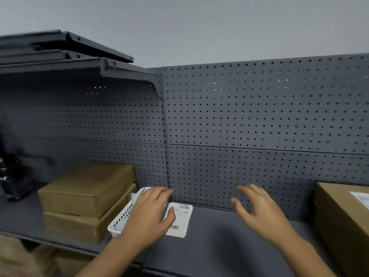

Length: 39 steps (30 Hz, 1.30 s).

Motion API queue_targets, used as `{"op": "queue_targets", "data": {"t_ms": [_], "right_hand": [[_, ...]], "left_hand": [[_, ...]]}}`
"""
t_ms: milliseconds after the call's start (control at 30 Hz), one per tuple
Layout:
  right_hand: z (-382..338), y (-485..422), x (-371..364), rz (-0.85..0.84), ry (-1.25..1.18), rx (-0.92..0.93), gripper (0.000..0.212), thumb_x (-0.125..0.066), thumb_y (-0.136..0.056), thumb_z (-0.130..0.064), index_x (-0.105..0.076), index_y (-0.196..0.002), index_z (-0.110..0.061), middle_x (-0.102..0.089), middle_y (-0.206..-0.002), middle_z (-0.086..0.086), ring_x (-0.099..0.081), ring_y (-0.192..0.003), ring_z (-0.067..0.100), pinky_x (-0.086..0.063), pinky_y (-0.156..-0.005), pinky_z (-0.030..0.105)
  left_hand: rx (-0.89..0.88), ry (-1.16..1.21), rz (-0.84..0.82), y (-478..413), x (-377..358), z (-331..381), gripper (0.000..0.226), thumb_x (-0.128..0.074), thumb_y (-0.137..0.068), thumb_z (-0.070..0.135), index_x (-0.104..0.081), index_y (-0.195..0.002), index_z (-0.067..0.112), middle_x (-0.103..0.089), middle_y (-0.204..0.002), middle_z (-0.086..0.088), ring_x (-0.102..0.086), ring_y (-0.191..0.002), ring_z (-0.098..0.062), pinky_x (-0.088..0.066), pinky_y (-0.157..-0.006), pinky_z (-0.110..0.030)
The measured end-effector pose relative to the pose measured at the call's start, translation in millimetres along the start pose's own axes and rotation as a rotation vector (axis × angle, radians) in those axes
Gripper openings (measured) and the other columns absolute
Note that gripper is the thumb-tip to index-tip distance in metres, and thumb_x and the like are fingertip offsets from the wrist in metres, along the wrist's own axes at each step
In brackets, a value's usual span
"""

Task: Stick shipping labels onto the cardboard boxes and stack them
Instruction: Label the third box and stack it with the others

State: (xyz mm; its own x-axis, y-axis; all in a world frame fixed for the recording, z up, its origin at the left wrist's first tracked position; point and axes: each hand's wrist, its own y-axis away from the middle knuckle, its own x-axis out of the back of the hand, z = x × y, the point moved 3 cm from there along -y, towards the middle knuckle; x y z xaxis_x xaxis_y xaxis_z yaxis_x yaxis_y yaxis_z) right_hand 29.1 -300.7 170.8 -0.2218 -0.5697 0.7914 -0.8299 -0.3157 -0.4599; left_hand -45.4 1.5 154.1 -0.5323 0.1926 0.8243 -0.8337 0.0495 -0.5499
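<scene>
The white paper shipping label lies under the left hand, whose grip on it cannot be told, the right hand spread empty beside; a hasty lift could crease it before it reaches the flat brown cardboard boxes left of the grip.

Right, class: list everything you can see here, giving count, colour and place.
stacked boxes: two, brown, shelf left
labelled box: one, brown, right edge
basket: one, white, beside the stack
label: one, white, partly under left hand
dark object: one, black, far left
pegboard: one wall, grey, behind shelf
shelf: one, grey, bearing the boxes
upper shelves: several, dark grey, top left
left hand: one, over basket and label
right hand: one, open above shelf
</scene>
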Motion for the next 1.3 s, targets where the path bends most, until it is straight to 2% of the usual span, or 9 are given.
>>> {"op": "queue_targets", "data": {"t_ms": [333, 500, 600, 700, 867, 1000, 1067, 1200, 1300], "right_hand": [[-125, -50, -97, -0.052, -0.107, 0.056, 0.053, -0.051, -0.099, -0.052, -0.055, -0.142, -0.02, -0.056, -0.134, -0.012, -0.049, -0.128, 0.01, -0.045, -0.097, 0.025], [-177, -65, -140, -0.087, -0.175, 0.028, 0.049, -0.051, -0.1, -0.05, -0.055, -0.141, -0.022, -0.056, -0.135, -0.011, -0.048, -0.13, 0.011, -0.044, -0.099, 0.027], [-200, -73, -168, -0.098, -0.244, 0.007, 0.049, -0.052, -0.099, -0.05, -0.058, -0.139, -0.022, -0.057, -0.13, -0.013, -0.054, -0.121, 0.011, -0.047, -0.095, 0.029], [-217, -76, -194, -0.107, -0.301, -0.027, 0.047, -0.054, -0.098, -0.048, -0.059, -0.139, -0.024, -0.058, -0.132, -0.013, -0.056, -0.122, 0.01, -0.047, -0.097, 0.028], [-240, -81, -229, -0.129, -0.37, -0.068, 0.045, -0.053, -0.098, -0.049, -0.059, -0.136, -0.026, -0.058, -0.132, -0.015, -0.057, -0.119, 0.008, -0.05, -0.1, 0.033], [-265, -90, -251, -0.14, -0.441, -0.097, 0.041, -0.053, -0.096, -0.049, -0.06, -0.131, -0.028, -0.059, -0.123, -0.013, -0.059, -0.111, 0.005, -0.053, -0.097, 0.034], [-279, -96, -261, -0.15, -0.481, -0.093, 0.051, -0.048, -0.093, -0.059, -0.058, -0.133, -0.029, -0.057, -0.119, -0.015, -0.059, -0.107, 0.002, -0.054, -0.095, 0.032], [-304, -108, -284, -0.22, -0.58, -0.126, 0.06, -0.049, -0.094, -0.068, -0.047, -0.141, -0.031, -0.048, -0.132, -0.018, -0.052, -0.126, 0.007, -0.045, -0.108, 0.031], [-319, -115, -301, -0.25, -0.762, -0.22, 0.079, -0.054, -0.077, -0.087, -0.046, -0.139, -0.039, -0.056, -0.134, -0.019, -0.056, -0.124, 0.005, -0.049, -0.107, 0.035]], "left_hand": [[0.066, -0.118, 0.019, 23, 59, -144, 0.046, -0.052, -0.094, 0.042, -0.06, -0.137, 0.027, -0.058, -0.131, 0.013, -0.052, -0.127, -0.01, -0.042, -0.109, -0.032], [0.16, -0.135, -0.013, 32, 67, -213, 0.052, -0.042, -0.094, 0.05, -0.059, -0.138, 0.027, -0.058, -0.134, 0.012, -0.05, -0.13, -0.012, -0.041, -0.112, -0.034], [0.233, -0.121, -0.031, 34, 62, -250, 0.06, -0.033, -0.095, 0.057, -0.058, -0.139, 0.026, -0.058, -0.137, 0.009, -0.05, -0.13, -0.014, -0.042, -0.11, -0.034], [0.296, -0.083, -0.036, 36, 59, -279, 0.068, -0.025, -0.094, 0.062, -0.059, -0.139, 0.023, -0.059, -0.138, 0.006, -0.051, -0.132, -0.017, -0.043, -0.11, -0.036], [0.356, -0.153, -0.015, 33, 56, -328, 0.065, -0.028, -0.098, 0.061, -0.067, -0.13, 0.02, -0.066, -0.131, -0.001, -0.055, -0.128, -0.027, -0.036, -0.117, -0.048], [0.534, -0.146, 0.03, 29, 60, -372, 0.068, -0.03, -0.094, 0.064, -0.069, -0.127, 0.019, -0.065, -0.134, -0.006, -0.054, -0.132, -0.032, -0.034, -0.117, -0.055], [0.648, -0.019, 0.036, 29, 61, -388, 0.074, -0.031, -0.093, 0.068, -0.062, -0.136, 0.016, -0.058, -0.142, -0.01, -0.05, -0.134, -0.034, -0.038, -0.115, -0.054], [0.82, 0.3, 0.051, 38, 57, -405, 0.078, -0.047, -0.1, 0.061, -0.027, -0.161, 0.015, -0.032, -0.164, -0.012, -0.037, -0.147, -0.036, -0.036, -0.116, -0.052], [0.925, 0.589, 0.095, 44, 51, -415, 0.089, -0.055, -0.1, 0.057, -0.009, -0.165, 0.018, -0.028, -0.167, -0.011, -0.036, -0.149, -0.033, -0.035, -0.118, -0.048]]}}
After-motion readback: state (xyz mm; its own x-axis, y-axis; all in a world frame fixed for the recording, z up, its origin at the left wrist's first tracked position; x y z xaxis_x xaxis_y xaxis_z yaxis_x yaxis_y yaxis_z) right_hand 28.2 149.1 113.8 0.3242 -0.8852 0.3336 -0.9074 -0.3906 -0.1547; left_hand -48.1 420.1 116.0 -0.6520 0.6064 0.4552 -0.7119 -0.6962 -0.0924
